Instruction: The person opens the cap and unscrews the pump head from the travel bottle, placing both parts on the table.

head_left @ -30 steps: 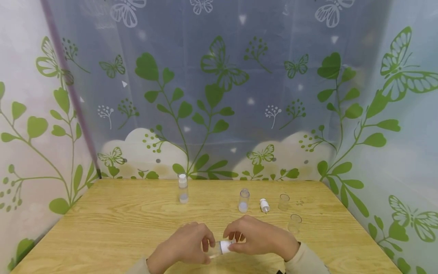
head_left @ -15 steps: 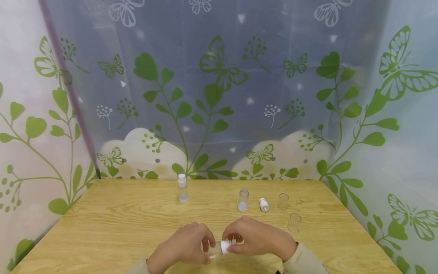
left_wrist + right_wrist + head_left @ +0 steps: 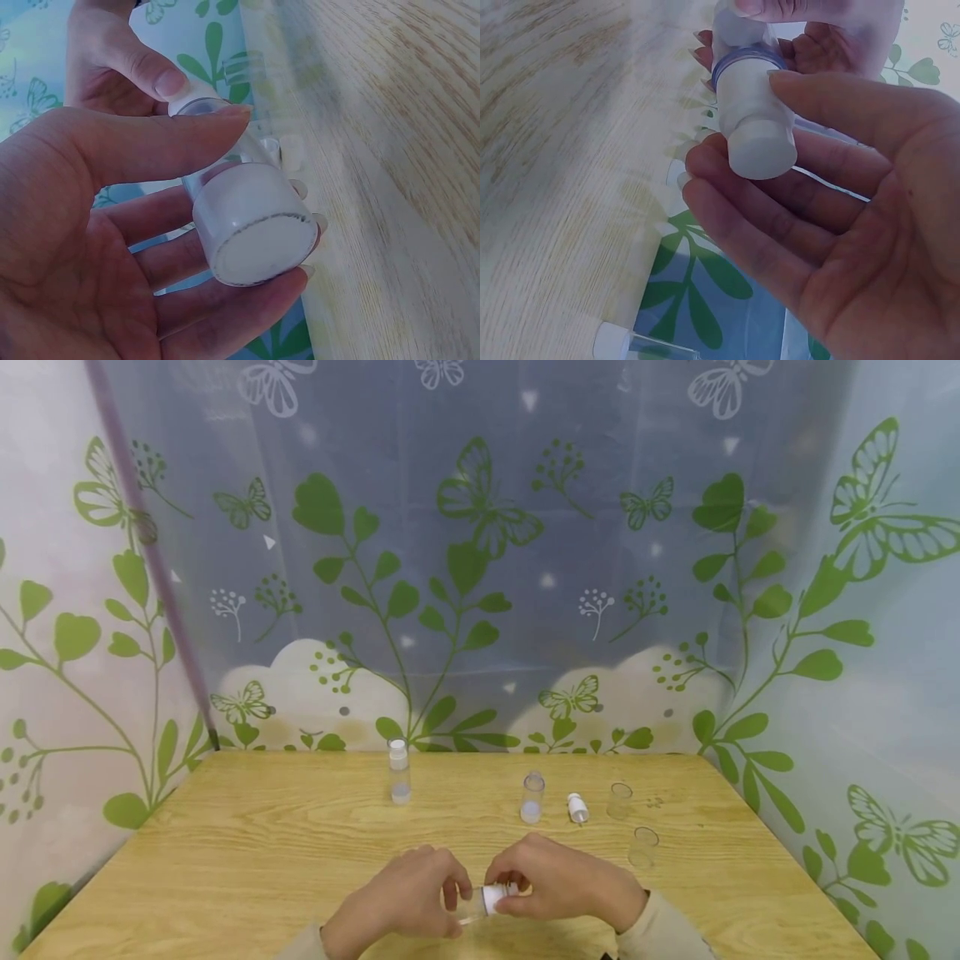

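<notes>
Low over the front of the table, both hands hold one small pump bottle (image 3: 471, 907), tilted on its side. My left hand (image 3: 412, 893) grips its clear body, thumb on top and fingers beneath; the white base (image 3: 259, 232) faces the left wrist camera. At the other end, my right hand (image 3: 562, 881) holds the white pump top (image 3: 759, 112) with the thumb on its side and fingers curled below. A blue-tinted ring (image 3: 750, 56) shows where pump top and body meet. The pump top has no clear cap over it.
On the wooden table (image 3: 247, 852) stand a capped pump bottle (image 3: 400, 772) at back left and a clear bottle (image 3: 532, 802) without a pump. A loose white pump top (image 3: 577, 808) and two clear caps (image 3: 619, 802) are to its right. A patterned curtain (image 3: 480, 610) encloses the table.
My right hand has shifted very slightly left, its fingers moving a little on the white pump top. My left hand and the bottle stay in nearly the same place.
</notes>
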Demonstrator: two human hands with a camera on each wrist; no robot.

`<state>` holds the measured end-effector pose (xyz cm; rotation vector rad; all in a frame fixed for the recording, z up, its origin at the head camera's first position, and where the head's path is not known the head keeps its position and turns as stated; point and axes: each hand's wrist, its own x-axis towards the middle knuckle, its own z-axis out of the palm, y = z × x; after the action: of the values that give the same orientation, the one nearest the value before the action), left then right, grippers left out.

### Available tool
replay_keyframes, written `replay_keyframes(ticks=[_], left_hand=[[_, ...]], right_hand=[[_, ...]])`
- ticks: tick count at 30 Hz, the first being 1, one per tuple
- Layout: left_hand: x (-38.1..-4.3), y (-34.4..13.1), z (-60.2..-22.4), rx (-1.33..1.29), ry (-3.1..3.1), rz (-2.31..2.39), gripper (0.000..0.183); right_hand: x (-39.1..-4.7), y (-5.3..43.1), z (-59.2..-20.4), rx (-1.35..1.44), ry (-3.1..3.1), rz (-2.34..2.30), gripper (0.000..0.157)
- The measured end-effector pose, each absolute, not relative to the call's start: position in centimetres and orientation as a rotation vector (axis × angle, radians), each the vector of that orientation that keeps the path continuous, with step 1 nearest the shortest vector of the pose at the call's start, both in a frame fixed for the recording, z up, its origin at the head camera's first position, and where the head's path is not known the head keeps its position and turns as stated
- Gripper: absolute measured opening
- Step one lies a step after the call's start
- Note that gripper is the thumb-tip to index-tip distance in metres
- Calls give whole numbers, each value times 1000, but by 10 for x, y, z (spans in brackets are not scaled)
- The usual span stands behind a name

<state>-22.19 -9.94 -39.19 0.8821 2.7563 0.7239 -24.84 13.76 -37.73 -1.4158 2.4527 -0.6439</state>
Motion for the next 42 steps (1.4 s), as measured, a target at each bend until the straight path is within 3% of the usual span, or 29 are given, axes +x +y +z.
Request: replay_keyframes(ticks=[20, 42], left_hand=[[-221, -97, -393, 959, 2728, 804, 24], [-221, -98, -391, 923, 2660, 864, 23]], right_hand=[[-248, 136, -382, -1473, 2462, -617, 9], [-250, 138, -383, -1659, 2462, -682, 21]])
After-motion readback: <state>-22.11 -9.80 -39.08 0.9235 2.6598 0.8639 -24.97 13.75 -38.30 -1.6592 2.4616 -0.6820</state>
